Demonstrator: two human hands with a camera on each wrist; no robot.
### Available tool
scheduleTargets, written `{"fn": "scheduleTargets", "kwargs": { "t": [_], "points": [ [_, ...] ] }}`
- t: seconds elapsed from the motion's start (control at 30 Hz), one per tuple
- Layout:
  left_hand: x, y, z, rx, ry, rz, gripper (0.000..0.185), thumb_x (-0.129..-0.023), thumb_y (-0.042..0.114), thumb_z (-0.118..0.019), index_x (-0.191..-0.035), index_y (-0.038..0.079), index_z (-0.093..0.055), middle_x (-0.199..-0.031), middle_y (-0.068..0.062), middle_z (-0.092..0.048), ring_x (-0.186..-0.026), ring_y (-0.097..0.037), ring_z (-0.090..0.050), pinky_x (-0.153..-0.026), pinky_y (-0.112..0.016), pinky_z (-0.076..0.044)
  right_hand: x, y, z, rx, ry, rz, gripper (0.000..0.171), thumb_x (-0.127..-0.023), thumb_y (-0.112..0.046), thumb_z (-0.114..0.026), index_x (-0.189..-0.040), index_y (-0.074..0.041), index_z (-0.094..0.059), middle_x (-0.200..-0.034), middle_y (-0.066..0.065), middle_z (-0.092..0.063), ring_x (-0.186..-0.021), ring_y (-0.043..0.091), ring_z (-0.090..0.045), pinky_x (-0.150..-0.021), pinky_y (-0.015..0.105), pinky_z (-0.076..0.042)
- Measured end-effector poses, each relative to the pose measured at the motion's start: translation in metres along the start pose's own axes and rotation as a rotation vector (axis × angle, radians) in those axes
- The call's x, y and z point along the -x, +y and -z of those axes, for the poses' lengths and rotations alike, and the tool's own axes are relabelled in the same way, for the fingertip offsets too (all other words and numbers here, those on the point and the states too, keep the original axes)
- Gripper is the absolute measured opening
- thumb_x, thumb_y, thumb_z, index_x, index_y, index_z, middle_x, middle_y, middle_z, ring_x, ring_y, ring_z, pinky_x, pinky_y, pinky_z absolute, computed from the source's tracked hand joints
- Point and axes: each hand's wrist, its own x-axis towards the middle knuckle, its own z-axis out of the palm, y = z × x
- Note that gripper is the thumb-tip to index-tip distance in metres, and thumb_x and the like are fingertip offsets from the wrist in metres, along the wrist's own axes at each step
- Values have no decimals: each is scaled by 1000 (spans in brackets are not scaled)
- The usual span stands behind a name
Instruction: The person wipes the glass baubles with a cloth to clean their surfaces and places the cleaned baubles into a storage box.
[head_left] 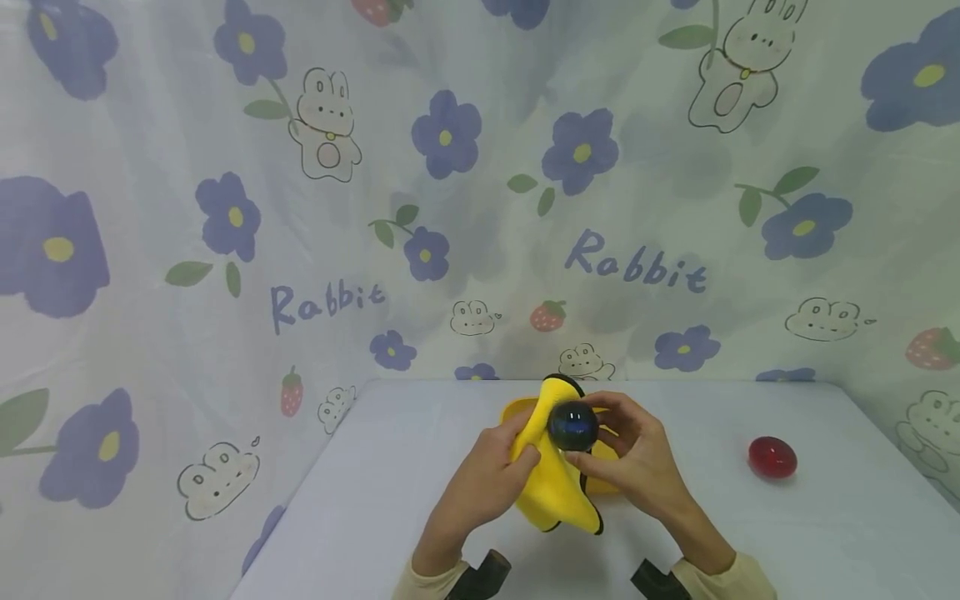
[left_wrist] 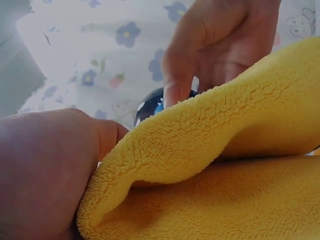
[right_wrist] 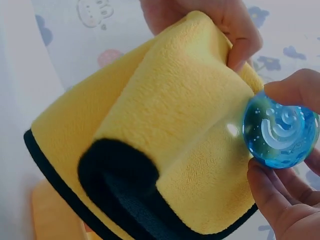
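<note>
A yellow plush cloth (head_left: 555, 492) with dark edging hangs folded from my left hand (head_left: 491, 471), which grips it between thumb and fingers. My right hand (head_left: 637, 458) pinches a glossy ball, dark in the head view. In the right wrist view that ball (right_wrist: 280, 131) looks clear blue, with a white curved pattern and small dots. It rests against the cloth's face. The left wrist view has the cloth (left_wrist: 165, 145) covering most of the ball, while the left hand (left_wrist: 45, 175) holds its near corner.
An orange-yellow container (head_left: 513, 408) stands on the table behind the cloth, mostly hidden. A shiny red, rounded object (head_left: 772, 458) lies on the white table (head_left: 360, 500) to the right. A patterned curtain (head_left: 495, 208) hangs behind the table.
</note>
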Motion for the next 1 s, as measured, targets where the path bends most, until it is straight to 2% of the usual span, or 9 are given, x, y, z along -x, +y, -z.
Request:
{"fn": "scheduleTargets", "kwargs": {
  "t": [0.23, 0.57, 0.73, 0.87, 1.0],
  "points": [
    [1, 1, -1, -11, 8, 6, 33, -99, 15, -48, -129, 16, -61, -85, 1, -63, -64, -7, -58, -62, -24, -55, -2, 2, 3, 2, 1, -17, 69, -73, 4, -87, -136, -2, -59, -134, 14, -61, -111, 4, -68, -95, 20, -56],
    [2, 4, -2, -47, 28, 18, 29, -97, 16, -49, -123, 12, -62, -84, -1, -63, -64, -8, -59, -61, -23, -54, -2, 6, 4, 187, 60, -11, 61, -76, -10, -90, -133, -10, -67, -127, 4, -71, -108, 3, -67, -96, 18, -55],
    [2, 5, -2, -65, 43, 17, 34, -97, 15, -49, -128, 11, -63, -87, -1, -63, -67, -8, -59, -63, -22, -54, -3, 8, 5, 246, 65, -31, 60, -75, -14, -91, -131, -13, -68, -123, 1, -72, -102, 5, -66, -91, 21, -57],
    [3, 6, -2, -64, 46, 21, 37, -97, 15, -49, -131, 12, -62, -90, 0, -65, -69, -8, -61, -66, -22, -55, -5, 9, 6, 254, 51, -43, 60, -75, -15, -91, -130, -13, -69, -122, 2, -72, -100, 7, -68, -90, 20, -57],
    [4, 7, -3, -72, 57, 11, 46, -96, 13, -49, -141, 10, -59, -93, -3, -67, -69, -7, -61, -65, -21, -55, -5, 10, 8, 241, 20, -64, 58, -75, -17, -91, -128, -13, -69, -122, 4, -71, -95, 11, -69, -88, 21, -58]
  ]
}}
